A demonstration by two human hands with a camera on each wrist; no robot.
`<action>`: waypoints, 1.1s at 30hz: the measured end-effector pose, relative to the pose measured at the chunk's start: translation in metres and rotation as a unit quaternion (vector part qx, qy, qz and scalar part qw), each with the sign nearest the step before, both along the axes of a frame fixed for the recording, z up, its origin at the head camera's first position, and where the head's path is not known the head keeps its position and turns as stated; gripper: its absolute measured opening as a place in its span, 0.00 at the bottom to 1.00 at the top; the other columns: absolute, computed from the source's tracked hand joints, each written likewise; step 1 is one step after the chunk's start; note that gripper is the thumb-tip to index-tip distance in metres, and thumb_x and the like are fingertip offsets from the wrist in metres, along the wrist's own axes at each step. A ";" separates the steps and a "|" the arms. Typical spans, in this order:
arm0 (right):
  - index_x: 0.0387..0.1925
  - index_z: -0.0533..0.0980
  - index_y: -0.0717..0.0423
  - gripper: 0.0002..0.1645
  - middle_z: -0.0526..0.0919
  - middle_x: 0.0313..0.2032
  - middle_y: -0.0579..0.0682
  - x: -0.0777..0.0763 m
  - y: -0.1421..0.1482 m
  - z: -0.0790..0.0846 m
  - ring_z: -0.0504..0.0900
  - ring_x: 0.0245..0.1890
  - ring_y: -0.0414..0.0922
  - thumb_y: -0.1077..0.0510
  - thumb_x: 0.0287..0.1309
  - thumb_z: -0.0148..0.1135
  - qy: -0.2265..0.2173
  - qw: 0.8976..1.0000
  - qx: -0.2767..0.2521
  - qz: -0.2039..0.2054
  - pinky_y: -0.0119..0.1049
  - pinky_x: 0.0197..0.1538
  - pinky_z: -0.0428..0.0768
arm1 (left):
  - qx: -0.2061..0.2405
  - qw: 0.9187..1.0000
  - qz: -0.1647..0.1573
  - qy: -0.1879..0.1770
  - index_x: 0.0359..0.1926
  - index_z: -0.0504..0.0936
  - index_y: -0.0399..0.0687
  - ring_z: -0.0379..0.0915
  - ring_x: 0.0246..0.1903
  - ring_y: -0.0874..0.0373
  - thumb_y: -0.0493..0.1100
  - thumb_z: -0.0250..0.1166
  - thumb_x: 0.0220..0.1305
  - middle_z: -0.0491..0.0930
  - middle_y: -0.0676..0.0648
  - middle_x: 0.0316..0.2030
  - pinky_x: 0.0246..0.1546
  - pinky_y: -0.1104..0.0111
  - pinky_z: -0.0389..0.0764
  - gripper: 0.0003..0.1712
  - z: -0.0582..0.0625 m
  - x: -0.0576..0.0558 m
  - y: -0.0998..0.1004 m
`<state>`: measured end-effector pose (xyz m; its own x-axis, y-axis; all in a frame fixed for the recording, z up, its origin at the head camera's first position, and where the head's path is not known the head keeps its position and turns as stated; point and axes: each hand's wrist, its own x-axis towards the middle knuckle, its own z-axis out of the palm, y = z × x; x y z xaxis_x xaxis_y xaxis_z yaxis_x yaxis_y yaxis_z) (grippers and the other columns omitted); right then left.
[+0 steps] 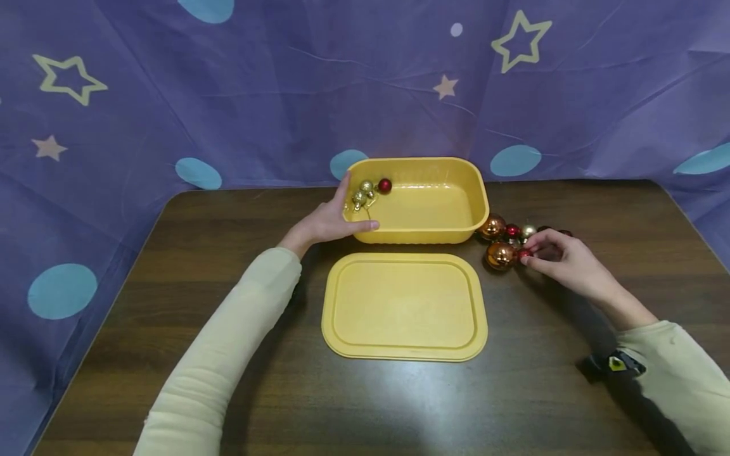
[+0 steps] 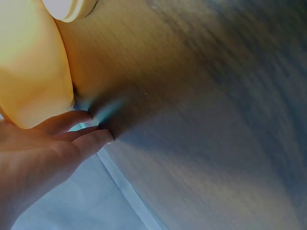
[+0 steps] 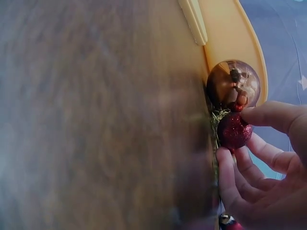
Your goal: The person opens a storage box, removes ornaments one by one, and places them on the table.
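In the head view my left hand [image 1: 327, 218] rests at the left front corner of a yellow plastic tub [image 1: 422, 236], thumb along the front rim and fingers by the left end. The left wrist view has those fingers nearly straight beside the tub's outer wall. Inside the tub lie two gold baubles [image 1: 366, 186] and one dark red bauble [image 1: 384, 185]. Right of the tub, my right hand [image 1: 570, 266] pinches a glittery red bauble [image 3: 234, 131] between thumb and fingertips. A shiny copper bauble [image 3: 230, 86] stands just beyond it.
A flat yellow lid [image 1: 405, 307] lies on the dark wooden table [image 1: 171, 266] in front of the tub. Several more baubles, among them a second copper bauble [image 1: 492, 227] and a pale gold one [image 1: 528, 232], cluster at the tub's right. Behind hangs a purple patterned cloth [image 1: 274, 95].
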<state>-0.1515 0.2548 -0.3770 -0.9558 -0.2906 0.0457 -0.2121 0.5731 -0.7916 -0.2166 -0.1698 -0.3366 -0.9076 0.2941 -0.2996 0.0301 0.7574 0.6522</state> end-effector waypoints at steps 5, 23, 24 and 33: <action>0.42 0.75 0.65 0.12 0.80 0.36 0.55 0.000 -0.005 0.000 0.78 0.32 0.32 0.65 0.57 0.66 0.006 1.000 0.014 -0.008 0.25 0.32 0.74 | 0.000 1.000 0.000 0.001 0.73 0.19 0.66 0.56 0.65 0.34 0.67 0.67 0.55 0.47 0.34 0.73 0.63 0.49 0.60 0.69 0.000 0.000 0.000; 0.45 0.74 0.67 0.16 0.80 0.39 0.60 0.000 -0.007 -0.001 0.77 0.33 0.32 0.64 0.58 0.67 0.003 0.999 0.036 -0.007 0.22 0.35 0.72 | -0.007 1.000 0.000 -0.004 0.73 0.19 0.69 0.51 0.66 0.31 0.67 0.66 0.55 0.47 0.35 0.73 0.63 0.45 0.57 0.68 0.000 0.002 -0.001; 0.46 0.74 0.68 0.16 0.80 0.40 0.60 0.000 -0.006 -0.001 0.77 0.33 0.31 0.65 0.57 0.67 0.001 0.999 0.032 -0.004 0.22 0.35 0.73 | -0.007 1.000 -0.001 -0.004 0.72 0.18 0.69 0.51 0.66 0.31 0.67 0.66 0.55 0.47 0.35 0.73 0.63 0.45 0.57 0.68 0.000 0.002 -0.001; 0.45 0.75 0.67 0.16 0.80 0.41 0.60 0.000 -0.007 -0.001 0.77 0.34 0.31 0.66 0.56 0.67 -0.009 1.000 0.029 0.007 0.24 0.34 0.75 | -0.005 1.000 -0.001 0.001 0.73 0.19 0.67 0.54 0.65 0.32 0.67 0.66 0.55 0.48 0.34 0.72 0.63 0.46 0.58 0.68 0.000 0.002 -0.001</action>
<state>-0.1518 0.2479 -0.3778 -0.9523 -0.3049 0.0117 -0.2064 0.6156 -0.7605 -0.2150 -0.1703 -0.3366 -0.9074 0.2926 -0.3016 0.0320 0.7638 0.6446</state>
